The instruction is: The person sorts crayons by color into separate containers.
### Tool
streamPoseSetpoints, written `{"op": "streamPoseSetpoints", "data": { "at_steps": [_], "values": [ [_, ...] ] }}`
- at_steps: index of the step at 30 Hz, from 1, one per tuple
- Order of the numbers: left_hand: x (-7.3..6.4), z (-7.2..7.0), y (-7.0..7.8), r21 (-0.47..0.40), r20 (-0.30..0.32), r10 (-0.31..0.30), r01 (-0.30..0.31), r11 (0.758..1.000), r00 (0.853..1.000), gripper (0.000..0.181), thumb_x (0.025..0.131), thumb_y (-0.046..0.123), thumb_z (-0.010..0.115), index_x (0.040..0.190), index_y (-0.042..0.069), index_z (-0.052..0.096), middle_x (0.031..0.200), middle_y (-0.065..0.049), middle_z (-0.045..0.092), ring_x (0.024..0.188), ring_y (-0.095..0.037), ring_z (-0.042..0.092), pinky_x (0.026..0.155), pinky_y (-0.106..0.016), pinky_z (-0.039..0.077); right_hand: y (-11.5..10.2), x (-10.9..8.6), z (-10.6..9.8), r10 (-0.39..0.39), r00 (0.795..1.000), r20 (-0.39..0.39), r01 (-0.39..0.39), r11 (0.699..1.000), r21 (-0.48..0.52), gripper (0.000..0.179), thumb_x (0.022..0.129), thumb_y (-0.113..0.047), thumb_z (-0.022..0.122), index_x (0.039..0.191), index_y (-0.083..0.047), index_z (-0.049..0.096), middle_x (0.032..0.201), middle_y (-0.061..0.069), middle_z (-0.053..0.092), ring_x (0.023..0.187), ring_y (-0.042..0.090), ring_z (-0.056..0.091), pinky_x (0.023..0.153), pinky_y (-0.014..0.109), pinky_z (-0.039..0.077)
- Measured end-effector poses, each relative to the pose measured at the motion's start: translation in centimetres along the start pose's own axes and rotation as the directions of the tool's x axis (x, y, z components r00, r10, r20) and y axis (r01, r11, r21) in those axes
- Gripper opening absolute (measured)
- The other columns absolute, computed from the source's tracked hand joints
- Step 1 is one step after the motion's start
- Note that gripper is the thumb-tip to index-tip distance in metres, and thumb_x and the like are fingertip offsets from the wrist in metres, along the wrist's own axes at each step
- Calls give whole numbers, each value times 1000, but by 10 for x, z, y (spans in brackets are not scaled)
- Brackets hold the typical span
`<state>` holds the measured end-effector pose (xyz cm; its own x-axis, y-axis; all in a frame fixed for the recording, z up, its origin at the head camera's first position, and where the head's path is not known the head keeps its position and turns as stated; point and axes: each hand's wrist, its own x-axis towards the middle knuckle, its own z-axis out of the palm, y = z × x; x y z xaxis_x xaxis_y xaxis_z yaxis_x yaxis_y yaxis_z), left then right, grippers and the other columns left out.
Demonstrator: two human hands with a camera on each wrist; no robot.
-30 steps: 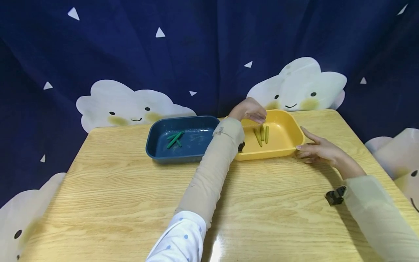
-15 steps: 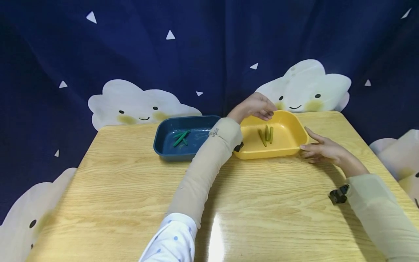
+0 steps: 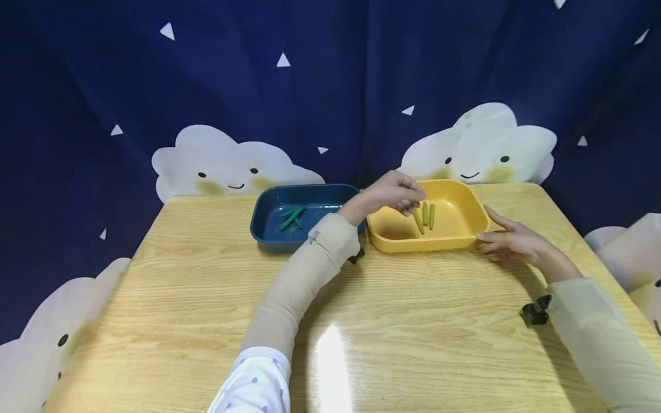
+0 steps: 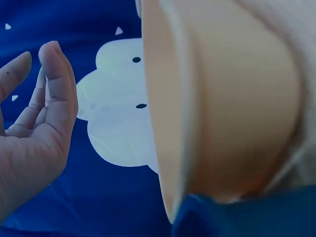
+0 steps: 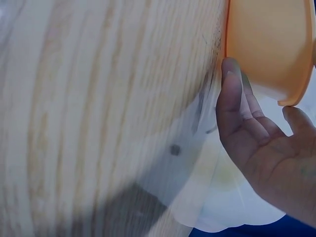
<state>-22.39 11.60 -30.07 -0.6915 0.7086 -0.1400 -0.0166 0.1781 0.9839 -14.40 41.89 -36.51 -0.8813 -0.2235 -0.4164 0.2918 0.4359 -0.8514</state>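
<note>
My left hand (image 3: 392,192) hangs over the left side of a yellow plastic bin (image 3: 441,245). In the left wrist view its fingers (image 4: 60,94) bend loosely, with the thumb apart and nothing between them. Three short yellow-green sticks (image 3: 425,214) lie inside the bin, just right of these fingers in the head view. My right hand (image 3: 516,241) touches the bin's right end with loosely extended fingers. In the right wrist view one fingertip meets the bin's rim, and other fingertips (image 5: 230,74) rest near its base.
A dark blue bin (image 3: 279,246) stands to the left, right beside the yellow one, with several green sticks (image 3: 292,218) in it. My left forearm crosses in front of its right part. Both bins sit at the back of a wooden table (image 3: 206,304), before a dark blue curtain (image 3: 232,86).
My left hand has come down and back a little toward the bin's left side. My right hand keeps its place on the bin. The head view has shifted slightly left.
</note>
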Motion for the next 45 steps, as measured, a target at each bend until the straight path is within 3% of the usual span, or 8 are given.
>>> {"op": "streamPoseSetpoints", "data": {
  "at_steps": [11, 18, 25, 29, 32, 37, 40, 45],
  "values": [
    [-57, -1, -37, 6, 12, 53, -53, 999, 999, 15, 92, 8, 55, 92, -6, 60, 73, -11, 58, 62, -22, 56, 55, -31, 48, 3, 0, 0, -8, 1000, 3, 8, 1000, -7, 90, 91, -28, 57, 144, -17, -15, 108, 16, 62, 88, 21, 65, 76, 39, 51],
    [-91, -7, -53, -23, -24, 82, -83, 996, 996, 16, 92, 7, 53, 92, -8, 60, 76, -21, 57, 59, -20, 54, 51, -27, 45, 1, -1, -1, -15, 1000, -3, 14, 1000, -18, 89, 92, -27, 56, 143, -16, -15, 109, 17, 60, 88, 19, 65, 77, 41, 50],
    [-121, -14, -64, -92, -75, 48, -55, 994, 996, 12, 91, 3, 54, 88, -7, 61, 74, -21, 56, 58, -23, 53, 49, -26, 44, -1, 2, 1, -22, 1000, -19, 21, 998, -62, 91, 90, -28, 59, 144, -13, -12, 108, 17, 59, 86, 19, 64, 77, 43, 50],
    [-134, -19, -68, -106, -97, 24, -34, 994, 995, 11, 91, 4, 55, 89, -5, 61, 71, -14, 57, 58, -21, 54, 51, -27, 45, -2, 1, 1, -36, 999, -30, 32, 994, -100, 91, 90, -28, 59, 144, -11, -12, 112, 23, 57, 86, 19, 64, 76, 44, 50],
    [-143, -25, -71, -101, -124, 18, -30, 994, 992, 12, 91, 5, 55, 93, -6, 61, 75, -20, 58, 58, -21, 55, 53, -28, 47, -2, -1, 1, -43, 998, -47, 35, 988, -153, 90, 90, -31, 58, 145, -10, -10, 119, 32, 49, 89, 23, 63, 75, 42, 51],
    [-163, -42, -78, -53, -137, 24, -31, 998, 990, 24, 92, 8, 54, 106, -11, 56, 83, -23, 59, 65, -31, 58, 58, -31, 51, -5, -8, -1, -63, 996, -62, 44, 963, -267, 86, 92, -38, 52, 144, -8, -11, 133, 41, 25, 110, 45, 47, 77, 41, 50],
    [-179, -55, -83, -15, -145, 14, -16, 1000, 989, 31, 92, 10, 54, 113, -13, 52, 84, -19, 61, 74, -39, 58, 62, -34, 52, -9, -14, 0, -110, 991, -82, 78, 944, -322, 84, 94, -39, 48, 144, -9, -12, 136, 41, 17, 118, 52, 34, 86, 49, 43],
    [-213, -77, -90, 77, -265, 25, -4, 997, 964, 40, 90, 11, 58, 123, -8, 48, 97, -20, 59, 86, -45, 55, 69, -45, 51, -17, -24, 10, -254, 949, -187, 163, 902, -399, 82, 93, -37, 51, 145, -13, -8, 142, 36, 10, 125, 55, 16, 91, 65, 26]
  ]
}}
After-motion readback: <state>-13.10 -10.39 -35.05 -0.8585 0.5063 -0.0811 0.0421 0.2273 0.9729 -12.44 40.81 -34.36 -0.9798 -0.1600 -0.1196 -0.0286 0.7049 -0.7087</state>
